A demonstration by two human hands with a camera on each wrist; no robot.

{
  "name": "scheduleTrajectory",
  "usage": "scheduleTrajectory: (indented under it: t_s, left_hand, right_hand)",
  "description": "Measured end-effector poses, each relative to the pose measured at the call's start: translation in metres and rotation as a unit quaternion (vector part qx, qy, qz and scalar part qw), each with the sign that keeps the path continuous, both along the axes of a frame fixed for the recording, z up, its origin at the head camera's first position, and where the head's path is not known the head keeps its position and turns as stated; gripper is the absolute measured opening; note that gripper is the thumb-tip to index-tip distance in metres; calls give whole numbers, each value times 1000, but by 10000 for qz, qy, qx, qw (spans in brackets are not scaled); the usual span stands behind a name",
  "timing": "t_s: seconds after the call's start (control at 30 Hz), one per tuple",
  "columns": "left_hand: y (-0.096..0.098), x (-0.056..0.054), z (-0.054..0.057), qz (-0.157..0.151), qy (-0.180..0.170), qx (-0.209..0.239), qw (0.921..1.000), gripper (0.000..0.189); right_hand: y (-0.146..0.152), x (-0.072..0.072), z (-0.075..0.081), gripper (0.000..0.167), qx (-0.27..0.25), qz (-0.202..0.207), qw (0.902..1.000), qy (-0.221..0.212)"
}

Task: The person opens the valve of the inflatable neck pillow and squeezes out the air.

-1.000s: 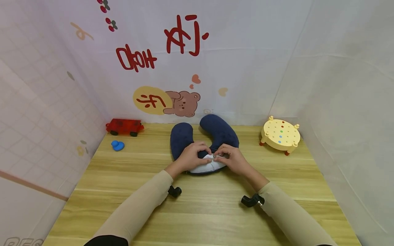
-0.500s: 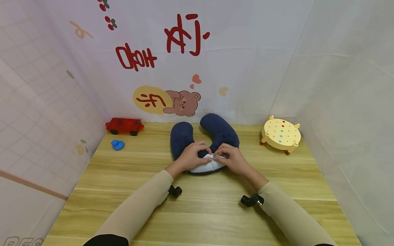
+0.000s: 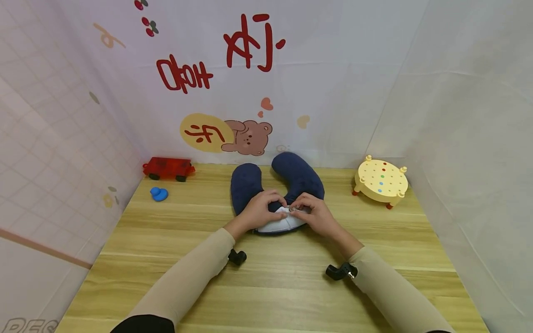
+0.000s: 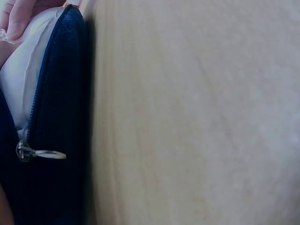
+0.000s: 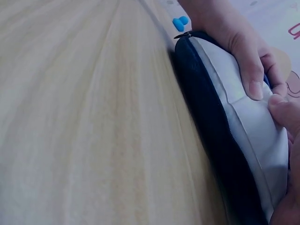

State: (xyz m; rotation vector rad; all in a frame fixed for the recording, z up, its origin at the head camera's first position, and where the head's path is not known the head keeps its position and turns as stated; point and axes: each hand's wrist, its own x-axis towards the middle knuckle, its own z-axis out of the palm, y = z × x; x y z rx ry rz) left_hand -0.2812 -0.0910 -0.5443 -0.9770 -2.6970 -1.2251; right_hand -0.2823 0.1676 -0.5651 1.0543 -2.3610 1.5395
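Observation:
A navy U-shaped neck pillow (image 3: 296, 175) lies on the table, its curved base towards me. Along that base the cover gapes at its zipper, baring a white inner lining (image 3: 276, 226). My left hand (image 3: 261, 210) pinches the lining near the middle, thumb on the white fabric. Close beside it, my right hand (image 3: 317, 217) pinches the same edge, and the fingertips of both hands nearly meet. Something small and shiny shows at the fingertips; I cannot tell what it is. A metal zipper slider (image 4: 23, 151) with its pull sits at the left end of the opening.
Back left on the wooden table (image 3: 266, 286) stand a red toy car (image 3: 168, 169) and a blue toy duck (image 3: 159, 194). A round yellow toy stool (image 3: 381, 181) is at the back right. White printed cloth (image 3: 333, 92) walls the table's back and sides.
The head view has tilted down slightly, so the scene sits a little higher. Both hands keep their pinch on the lining, with only small finger shifts.

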Motion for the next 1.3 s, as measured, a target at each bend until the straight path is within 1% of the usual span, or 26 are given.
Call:
scheduleTrajectory:
  t_s: [0.07,0.2,0.23,0.27,0.3,0.5,0.67,0.9,1.1,1.3]
  left_hand:
    - [1,0,0,1,-9,0,10000,18]
    - [1,0,0,13,-38,-14,10000,18]
    - [1,-1,0,11,-36,-13,10000,18]
    - [1,-1,0,10,-23,-4,10000,17]
    - [1,-1,-1,11,4,19,10000,18]
    - [0,-2,-4,-32,103,185,9998,18]
    - [1,-2,-2,6,-22,69,10000,18]
    - [2,-1,1,34,-85,66,9999,16]
    - [1,-2,0,46,-115,56,9999,16]
    - [1,-2,-2,17,-145,71,9999,15]
  right_hand:
    - [-1,5,10,18,-100,24,9999,-125]
    - [0,5,10,18,-194,64,9989,-422]
    - [1,5,9,18,-229,89,9987,-455]
    - [2,2,5,19,-248,97,9984,-493]
    - [3,0,1,20,-259,105,9984,-489]
    - [1,0,1,19,-333,91,9982,-489]
    - [-2,0,2,14,-450,118,9974,-554]
    - [-1,-1,2,18,-379,95,9977,-554]
    - [0,-2,1,15,-412,128,9967,-681]
    - [0,-3,2,16,-320,101,9963,-795]
